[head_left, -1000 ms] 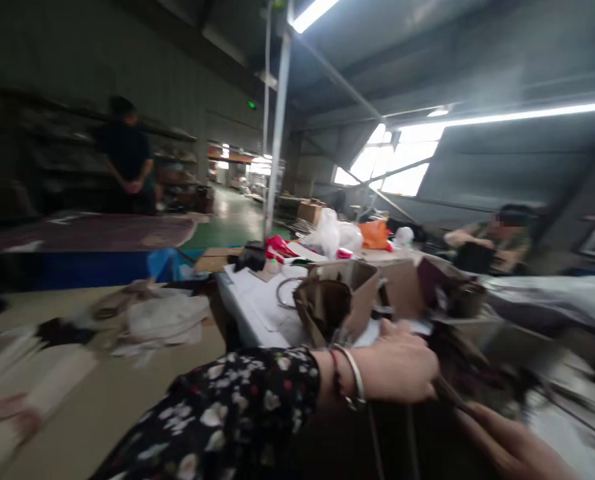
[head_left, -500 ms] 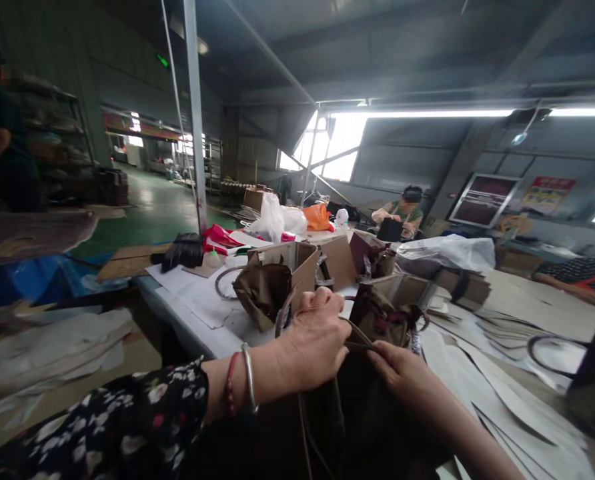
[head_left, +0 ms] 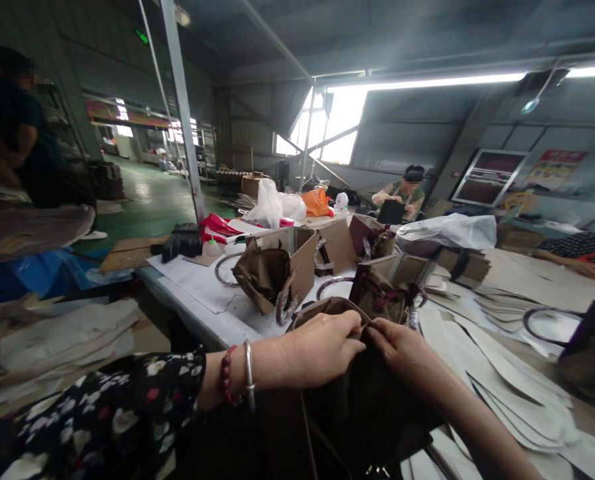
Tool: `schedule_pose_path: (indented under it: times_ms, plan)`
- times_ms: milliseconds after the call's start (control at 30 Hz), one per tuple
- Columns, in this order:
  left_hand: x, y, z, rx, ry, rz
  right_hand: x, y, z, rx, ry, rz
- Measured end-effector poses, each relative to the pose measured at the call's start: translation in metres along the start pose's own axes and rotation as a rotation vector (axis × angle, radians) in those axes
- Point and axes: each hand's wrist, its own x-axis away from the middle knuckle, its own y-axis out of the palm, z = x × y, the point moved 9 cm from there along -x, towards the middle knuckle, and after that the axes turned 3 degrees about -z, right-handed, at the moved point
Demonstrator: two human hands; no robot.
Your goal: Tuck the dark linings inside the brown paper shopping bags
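Note:
A dark brown fabric bag (head_left: 362,400) stands in front of me, its lower part in deep shadow. My left hand (head_left: 322,350), wearing a silver bangle and a red bead bracelet, pinches the bag's upper edge. Close beside it, my right hand (head_left: 402,347) grips the same edge between thumb and fingers, the fingertips of both hands almost touching. Just beyond lies a brown bag with maroon trim (head_left: 382,297). To the left of that, an olive-brown bag (head_left: 265,273) with stiff tan panels and plastic-wrapped round handles sits on the table.
Pale cut sheets (head_left: 507,393) lie piled on the right. A clear plastic bag (head_left: 447,232) and an orange bag (head_left: 317,202) are farther back. One person (head_left: 400,197) sits across the table; another (head_left: 22,133) stands far left. A metal post (head_left: 182,113) rises at the table's left.
My left hand has moved right and slightly down, close to my right hand. The brown bag's top edge now shows more fully. The person at far left has shifted right in view.

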Motion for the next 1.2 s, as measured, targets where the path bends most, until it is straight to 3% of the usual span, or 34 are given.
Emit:
schedule_pose_path:
  times_ms: [200, 333, 467, 567, 733, 1200]
  plan:
    - [-0.001, -0.012, -0.011, -0.310, -0.031, 0.175, 0.003, -0.001, 0.002, 0.002, -0.004, 0.010]
    - [-0.001, -0.018, -0.001, -0.620, 0.048, 0.273, 0.003, -0.001, -0.002, -0.009, -0.017, 0.005]
    - [-0.005, -0.027, 0.003, -0.686, 0.079, 0.351, 0.001, 0.000, -0.002, -0.016, -0.031, 0.000]
    - [-0.017, -0.028, -0.002, -0.573, 0.108, 0.287, -0.001, 0.000, 0.003, -0.017, -0.035, 0.001]
    - [-0.043, -0.026, -0.024, -0.419, -0.005, 0.118, -0.002, 0.000, 0.007, -0.056, -0.055, -0.010]
    - [-0.061, -0.025, -0.022, -0.381, -0.060, 0.097, -0.003, 0.001, 0.014, -0.133, -0.051, -0.050]
